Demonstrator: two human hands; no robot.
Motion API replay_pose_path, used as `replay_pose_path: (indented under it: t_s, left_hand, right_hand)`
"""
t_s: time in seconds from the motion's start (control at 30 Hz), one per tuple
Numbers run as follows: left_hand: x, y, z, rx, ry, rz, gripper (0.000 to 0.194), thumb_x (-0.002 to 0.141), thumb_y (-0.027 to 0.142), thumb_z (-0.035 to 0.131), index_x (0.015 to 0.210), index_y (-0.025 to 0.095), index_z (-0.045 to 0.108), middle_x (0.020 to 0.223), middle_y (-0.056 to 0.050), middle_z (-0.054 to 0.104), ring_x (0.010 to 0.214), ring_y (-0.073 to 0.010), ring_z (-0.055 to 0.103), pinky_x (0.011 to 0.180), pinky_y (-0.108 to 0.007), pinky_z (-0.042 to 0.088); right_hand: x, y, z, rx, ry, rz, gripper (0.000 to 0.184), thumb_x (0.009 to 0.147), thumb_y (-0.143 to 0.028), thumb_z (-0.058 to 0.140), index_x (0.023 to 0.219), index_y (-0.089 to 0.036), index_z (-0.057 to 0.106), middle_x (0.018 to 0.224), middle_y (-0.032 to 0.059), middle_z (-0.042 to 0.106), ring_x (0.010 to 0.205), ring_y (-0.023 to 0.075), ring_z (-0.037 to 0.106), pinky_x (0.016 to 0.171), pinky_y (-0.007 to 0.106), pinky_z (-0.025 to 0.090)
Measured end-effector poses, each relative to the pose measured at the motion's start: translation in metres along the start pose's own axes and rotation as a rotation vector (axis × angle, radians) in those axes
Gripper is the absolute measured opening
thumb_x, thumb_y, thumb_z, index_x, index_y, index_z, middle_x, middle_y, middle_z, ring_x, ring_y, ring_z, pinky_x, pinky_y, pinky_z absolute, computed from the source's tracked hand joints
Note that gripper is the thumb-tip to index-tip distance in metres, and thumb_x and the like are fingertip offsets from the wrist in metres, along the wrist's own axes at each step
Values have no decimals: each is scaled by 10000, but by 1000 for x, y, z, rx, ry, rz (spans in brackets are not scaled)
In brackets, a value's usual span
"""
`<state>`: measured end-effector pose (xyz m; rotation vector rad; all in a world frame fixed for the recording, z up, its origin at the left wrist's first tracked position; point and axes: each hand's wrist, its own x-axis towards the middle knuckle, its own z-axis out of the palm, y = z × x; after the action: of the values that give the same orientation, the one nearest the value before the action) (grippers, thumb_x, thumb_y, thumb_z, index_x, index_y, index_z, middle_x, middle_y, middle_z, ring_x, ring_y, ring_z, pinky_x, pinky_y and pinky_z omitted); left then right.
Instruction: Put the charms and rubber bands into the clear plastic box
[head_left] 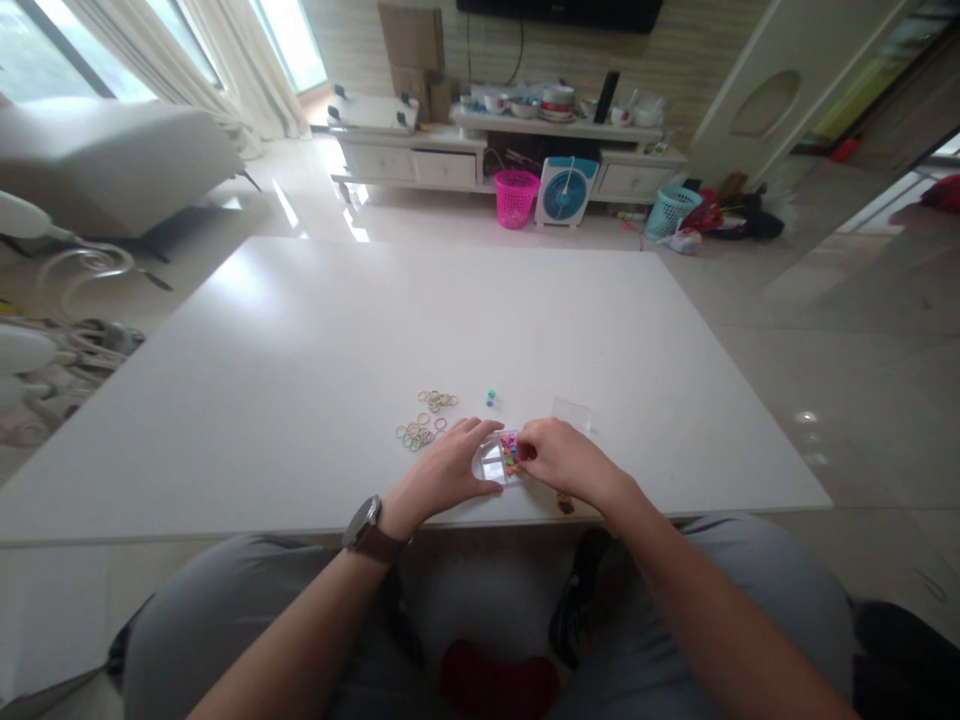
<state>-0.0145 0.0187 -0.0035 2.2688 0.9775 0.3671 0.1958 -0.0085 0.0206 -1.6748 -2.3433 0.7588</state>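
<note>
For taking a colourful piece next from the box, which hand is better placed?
Probably the right hand: it is at the colourful pieces, while the left hand curves around the left side of the clear box.

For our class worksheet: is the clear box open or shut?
Open: the clear box shows colourful pieces inside, and its apparent lid lies separately.
</note>
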Motion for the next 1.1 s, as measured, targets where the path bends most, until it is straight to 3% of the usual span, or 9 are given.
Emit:
replay_pose_path:
  t_s: [0.13, 0.27, 0.43, 0.53, 0.63, 0.77, 1.0, 1.1]
  left_hand:
    - [0, -1, 1, 8, 4, 10, 688, 702, 330, 810, 1308, 271, 490, 1210, -61, 586, 1125, -273, 560, 952, -403, 474]
    - [1, 1, 1, 14, -3, 24, 687, 704, 313, 809, 1307, 268, 483, 1212, -58, 586, 1134, -270, 551, 968, -404, 465]
    - [1, 1, -1, 40, -20, 18, 544, 705, 299, 802, 1169, 238, 526, 1132, -52, 599, 1087, -271, 551, 920, -400, 471]
    - [1, 0, -2, 39, -33, 26, 505, 696, 310, 812, 1105, 227, 527, 1093, -49, 600, 1060, -270, 553, 896, -396, 472]
    - [0, 0, -3, 24, -40, 30, 506, 688, 296, 819, 1095, 230, 527, 1105, -51, 600, 1067, -272, 553, 911, -403, 469]
    - [0, 0, -2, 15, -32, 29, 518, 684, 266, 819, 1109, 235, 524, 1161, -58, 591, 1093, -271, 546, 939, -411, 468]
    - [0, 1, -2, 12, -21, 32, 549, 667, 314, 834, 1131, 240, 550, 1115, -49, 608, 1065, -269, 564, 907, -402, 480]
    - [0, 0, -2, 4, -12, 36, 579, 662, 302, 834, 1161, 245, 547, 1134, -49, 607, 1091, -273, 563, 918, -402, 478]
  right_hand:
    - [-1, 2, -4, -9, 60, -1, 136, 848, -155, 603, 727, -174, 664, 783, 40, 651, 729, 155, 577, 690, 260, 404]
    - [6, 10, 1, 0, 172, -56, 185, 944, -184, 516, 1018, -160, 684, 1010, 88, 672, 981, 199, 592, 896, 311, 443]
    - [23, 22, 18, 93, 230, -145, 355, 974, -154, 411, 1276, -146, 598, 1317, 117, 608, 1240, 213, 517, 1089, 384, 389]
    - [32, 26, 24, 125, 215, -160, 406, 965, -146, 397, 1324, -186, 581, 1439, 95, 533, 1337, 217, 441, 1135, 446, 339]
    - [36, 26, 27, 107, 120, -118, 429, 971, -171, 392, 1357, -247, 564, 1498, 63, 480, 1391, 240, 370, 1118, 526, 319]
    - [36, 24, 27, 72, 81, -123, 391, 995, -224, 394, 1342, -253, 573, 1484, 74, 495, 1370, 246, 380, 1077, 523, 331]
    - [29, 23, 17, -1, 220, -134, 267, 919, -105, 479, 1096, -171, 668, 1127, 87, 667, 1080, 212, 542, 952, 367, 407]
    - [27, 27, 14, 14, 244, -130, 302, 888, -55, 479, 1109, -154, 660, 1117, 92, 664, 1060, 202, 554, 958, 342, 422]
